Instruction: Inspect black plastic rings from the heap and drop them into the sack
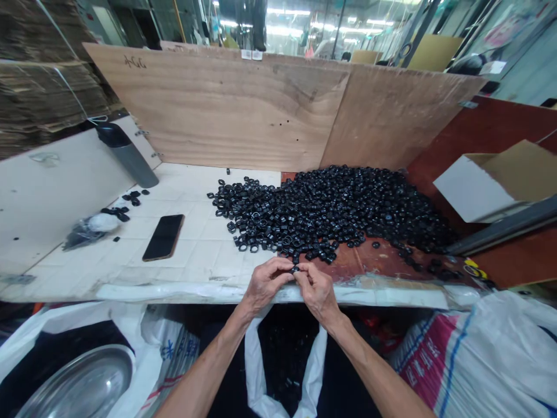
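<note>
At the table's front edge, my left hand [266, 283] and my right hand [318, 288] meet, fingertips pinched together on one small black part [295, 269]. Just beyond them spreads a large heap of small black ring-like parts [331, 203], lying partly on a white surface and partly on a reddish-brown one. Below my hands an open white bag [256, 371] hangs between my forearms, with dark pieces inside it.
On the white surface [195, 232] lie a phone [163, 237], a dark bottle [130, 157] and a plastic bag of parts [89, 231]. A wooden board [226, 110] closes the back. An open carton [478, 186] stands right; sacks [496, 354] and a metal bowl [82, 386] sit below.
</note>
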Demonstrator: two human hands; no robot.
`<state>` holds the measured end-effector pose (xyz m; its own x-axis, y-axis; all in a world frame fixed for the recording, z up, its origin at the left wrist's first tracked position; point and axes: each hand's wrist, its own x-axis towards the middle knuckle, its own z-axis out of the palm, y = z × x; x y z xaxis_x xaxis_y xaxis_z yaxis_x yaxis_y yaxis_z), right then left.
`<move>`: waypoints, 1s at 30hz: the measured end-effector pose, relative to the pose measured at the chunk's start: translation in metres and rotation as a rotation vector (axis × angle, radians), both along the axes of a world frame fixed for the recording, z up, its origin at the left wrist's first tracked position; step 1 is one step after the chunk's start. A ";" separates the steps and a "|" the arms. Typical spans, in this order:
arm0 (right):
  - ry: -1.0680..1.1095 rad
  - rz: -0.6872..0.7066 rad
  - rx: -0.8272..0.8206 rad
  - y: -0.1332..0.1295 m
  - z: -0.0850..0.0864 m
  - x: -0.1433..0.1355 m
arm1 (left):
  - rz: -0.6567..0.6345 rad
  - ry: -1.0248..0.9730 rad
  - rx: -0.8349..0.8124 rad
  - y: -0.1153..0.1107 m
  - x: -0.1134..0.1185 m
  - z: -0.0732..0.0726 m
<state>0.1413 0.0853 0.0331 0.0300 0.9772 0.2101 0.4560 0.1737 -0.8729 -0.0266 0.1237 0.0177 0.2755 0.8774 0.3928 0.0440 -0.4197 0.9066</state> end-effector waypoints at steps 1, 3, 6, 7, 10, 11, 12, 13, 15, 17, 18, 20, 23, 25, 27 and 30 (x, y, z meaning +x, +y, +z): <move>-0.028 -0.003 0.024 0.001 0.002 -0.001 | -0.003 -0.008 0.004 0.000 0.000 0.000; -0.042 -0.005 0.032 0.002 0.004 -0.003 | -0.002 -0.017 -0.010 0.000 -0.001 0.001; 0.063 -0.002 -0.057 0.003 0.003 -0.005 | 0.007 -0.028 -0.051 -0.001 -0.001 0.004; 0.099 -0.002 -0.080 0.004 0.002 -0.005 | 0.009 -0.031 -0.069 -0.001 -0.001 0.005; 0.102 0.021 0.001 0.006 0.000 -0.005 | 0.016 -0.054 -0.167 0.000 -0.002 0.008; 0.078 0.041 0.069 0.007 0.000 -0.004 | 0.016 -0.068 -0.215 0.000 -0.002 0.009; 0.055 0.063 0.138 0.008 0.001 -0.004 | 0.013 -0.087 -0.263 0.001 -0.002 0.010; 0.038 0.083 0.197 0.009 0.003 -0.003 | 0.007 -0.108 -0.307 0.001 -0.001 0.010; 0.025 0.097 0.251 0.011 0.005 -0.003 | -0.005 -0.151 -0.355 0.002 -0.001 0.009; 0.027 0.064 0.210 0.012 0.005 -0.005 | -0.007 -0.186 -0.332 0.002 -0.001 0.006; 0.026 0.041 0.169 0.012 0.004 -0.006 | -0.006 -0.194 -0.296 0.002 -0.001 0.005; 0.002 -0.006 0.093 0.011 0.001 -0.009 | 0.002 -0.184 -0.210 0.003 -0.001 0.000; -0.105 -0.030 0.080 0.009 -0.003 -0.012 | 0.037 -0.149 -0.124 0.002 -0.001 -0.004; -0.159 -0.020 0.091 0.008 -0.003 -0.013 | 0.050 -0.138 -0.104 0.002 -0.001 -0.004; -0.159 -0.012 0.056 0.006 -0.001 -0.012 | 0.041 -0.131 -0.094 0.002 -0.001 -0.003; -0.088 -0.029 -0.064 0.006 0.004 -0.009 | 0.023 -0.131 -0.100 0.001 0.000 -0.001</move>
